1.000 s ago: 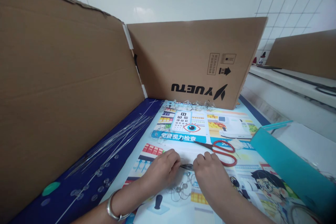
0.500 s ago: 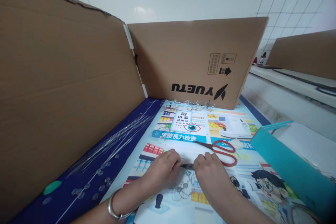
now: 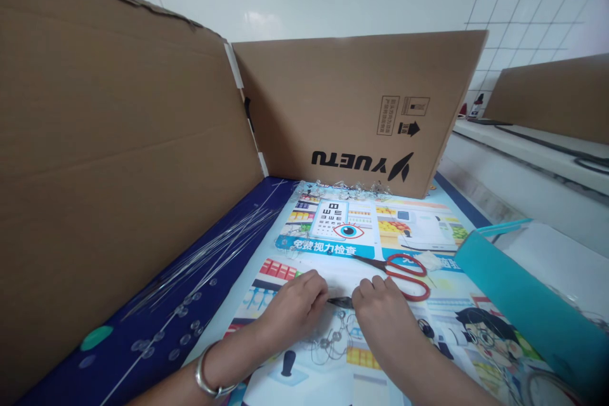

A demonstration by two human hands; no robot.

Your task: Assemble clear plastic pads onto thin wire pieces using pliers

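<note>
In the head view, my right hand (image 3: 383,314) is closed around a small tool with dark, tapering jaws, seemingly pliers (image 3: 340,302). Their tip points left, toward my left hand (image 3: 297,304), whose thumb and fingers are pinched together. Whatever sits in that pinch is too small or hidden to make out. Just below the jaws, a loose tangle of thin wire with clear beads (image 3: 328,342) lies on the printed sheet (image 3: 295,387). Red-handled scissors (image 3: 404,273) rest beyond my right hand, blades pointing left.
Long thin wires (image 3: 219,250) and scattered clear beads (image 3: 181,311) lie on the blue strip at left. More clear beaded pieces (image 3: 352,190) line the foot of the cardboard panel (image 3: 352,101). A teal box (image 3: 528,311) stands right; another cardboard wall (image 3: 118,139) rises left.
Almost nothing differs. My right hand and the pliers have shifted very slightly; my left hand keeps its place and pinch.
</note>
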